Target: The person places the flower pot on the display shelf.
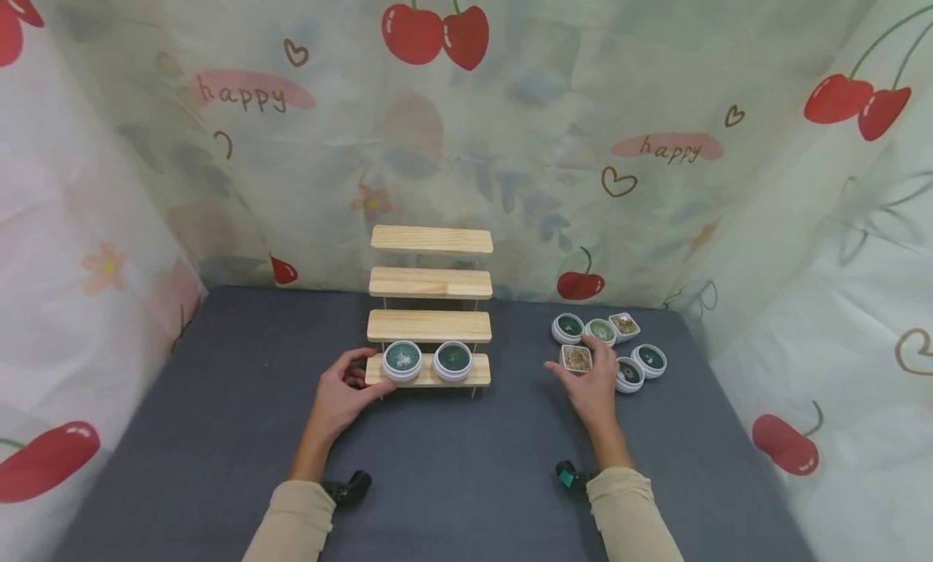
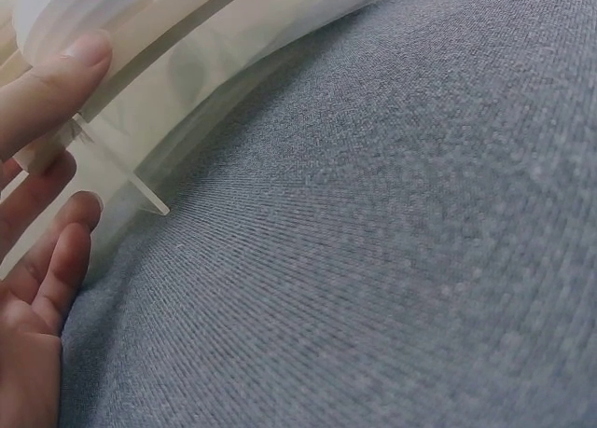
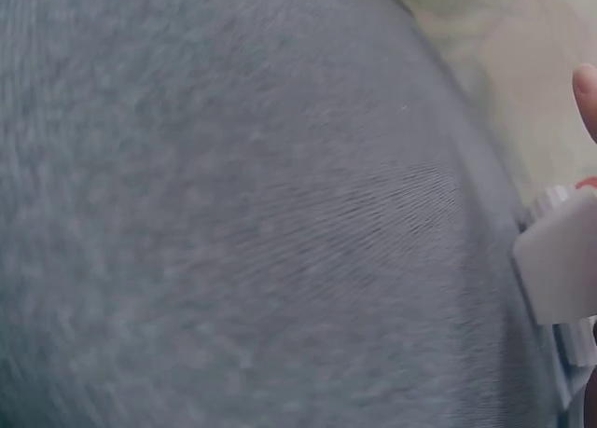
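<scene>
Sleeves (image 1: pixel 291 520): extended over the desk (image 1: pixel 474 465)
Left hand (image 1: pixel 341 396): gripped the bottom shelf (image 1: pixel 428 376) by its left end
Right hand (image 1: pixel 594 388): spread loosely around a square box (image 1: pixel 576 359)
Square box: was toward the desk's far right corner

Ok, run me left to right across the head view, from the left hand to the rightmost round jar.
Left hand → left shelf jar → right shelf jar → nearer square tub → rightmost round jar.
</scene>
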{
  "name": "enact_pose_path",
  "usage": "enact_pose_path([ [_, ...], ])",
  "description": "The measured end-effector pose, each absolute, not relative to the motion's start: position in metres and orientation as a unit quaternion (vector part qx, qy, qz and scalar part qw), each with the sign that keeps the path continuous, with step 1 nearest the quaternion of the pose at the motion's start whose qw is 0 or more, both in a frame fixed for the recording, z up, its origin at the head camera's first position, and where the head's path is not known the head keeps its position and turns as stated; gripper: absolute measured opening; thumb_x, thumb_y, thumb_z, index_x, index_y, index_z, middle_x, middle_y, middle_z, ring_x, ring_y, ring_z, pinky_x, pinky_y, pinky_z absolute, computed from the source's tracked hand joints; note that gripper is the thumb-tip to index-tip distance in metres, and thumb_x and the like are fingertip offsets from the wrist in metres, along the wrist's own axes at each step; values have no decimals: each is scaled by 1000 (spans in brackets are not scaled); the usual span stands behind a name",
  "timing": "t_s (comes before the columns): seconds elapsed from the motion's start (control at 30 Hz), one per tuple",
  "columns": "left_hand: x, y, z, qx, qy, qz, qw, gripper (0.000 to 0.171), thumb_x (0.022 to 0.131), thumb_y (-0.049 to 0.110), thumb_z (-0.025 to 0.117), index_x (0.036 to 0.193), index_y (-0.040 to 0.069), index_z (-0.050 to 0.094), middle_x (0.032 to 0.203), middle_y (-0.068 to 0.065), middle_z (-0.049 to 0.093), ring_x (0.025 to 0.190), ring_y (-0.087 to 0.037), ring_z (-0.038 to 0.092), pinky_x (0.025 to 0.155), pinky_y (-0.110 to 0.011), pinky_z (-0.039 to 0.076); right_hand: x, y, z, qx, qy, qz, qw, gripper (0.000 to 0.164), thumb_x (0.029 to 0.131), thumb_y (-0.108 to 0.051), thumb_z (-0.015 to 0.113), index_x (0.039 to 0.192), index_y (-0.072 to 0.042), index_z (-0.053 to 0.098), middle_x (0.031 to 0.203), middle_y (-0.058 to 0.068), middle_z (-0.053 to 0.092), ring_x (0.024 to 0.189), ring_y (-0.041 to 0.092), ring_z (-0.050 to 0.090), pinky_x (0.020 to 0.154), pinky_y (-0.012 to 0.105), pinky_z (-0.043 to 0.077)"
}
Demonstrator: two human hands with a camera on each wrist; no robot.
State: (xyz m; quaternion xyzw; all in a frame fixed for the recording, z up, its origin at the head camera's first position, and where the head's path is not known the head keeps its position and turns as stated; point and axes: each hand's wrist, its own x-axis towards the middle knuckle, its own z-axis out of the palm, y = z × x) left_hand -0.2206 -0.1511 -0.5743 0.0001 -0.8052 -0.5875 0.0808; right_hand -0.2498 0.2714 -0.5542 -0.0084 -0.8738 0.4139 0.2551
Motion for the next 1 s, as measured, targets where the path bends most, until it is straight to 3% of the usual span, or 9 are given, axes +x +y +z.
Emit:
enact_pose_path([
  [0.3, -219, -147, -576, 3, -798, -598, 69, 67, 70, 27, 96, 129, 18, 65, 104, -15, 67, 80, -12, 59, 69, -19, 47, -248, 276, -569, -62, -866, 468, 163, 112, 75, -24, 92, 160, -5, 21, 154, 26, 30, 141, 38, 31, 121, 54, 25],
  [0.57, -219, -152, -577, 3, -801, -593, 78, 66, 71, 24, 95, 129, 20, 64, 102, -11, 67, 79, -14, 59, 69, -21, 48, -255, 265, -577, -80, -882, 424, 188, 101, 79, -28, 89, 156, 1, 29, 144, 30, 40, 132, 41, 41, 116, 53, 31],
  [0.77, -219, -153, -576, -1, -801, -594, 79, 66, 71, 24, 95, 129, 20, 64, 103, -11, 67, 80, -13, 60, 69, -21, 49, -256, 265, -578, -85, -880, 426, 193, 84, 88, -21, 79, 154, 0, 31, 140, 28, 42, 127, 40, 43, 112, 53, 32],
  [1.0, -221, -153, -576, -3, -802, -592, 80, 66, 72, 25, 95, 130, 19, 64, 105, -11, 67, 80, -12, 60, 69, -20, 49, -259, 266, -580, -66, -882, 424, 193, 76, 90, -17, 77, 150, 4, 35, 138, 30, 46, 127, 43, 43, 109, 55, 31],
])
